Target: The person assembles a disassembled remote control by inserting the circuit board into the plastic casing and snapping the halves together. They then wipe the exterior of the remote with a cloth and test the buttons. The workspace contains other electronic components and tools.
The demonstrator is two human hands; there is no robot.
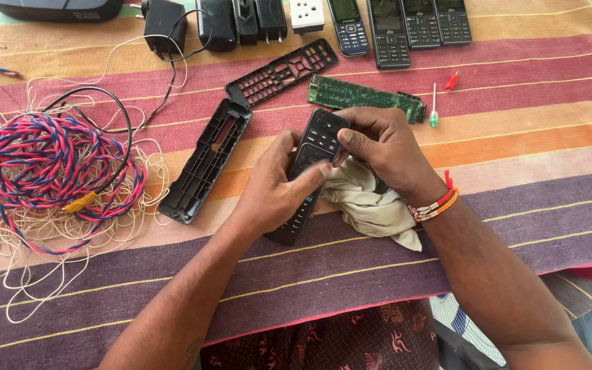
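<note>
Black rubber remote keypad sheet [312, 171] is clasped by the left hand [272, 195] and right hand [385, 147], beige cloth [371, 202] beneath; black casing halves [203, 161] and green circuit board [364, 97] lie detached

Both forearms converge at centre, left hand [272, 188] and right hand [381, 147] curled in a closed grip.

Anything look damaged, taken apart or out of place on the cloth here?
Yes. A remote lies dismantled beyond the hands: its black back shell, the button frame and the bare green circuit board lie apart. The left hand and right hand hold the black keypad strip with a beige rag.
</note>
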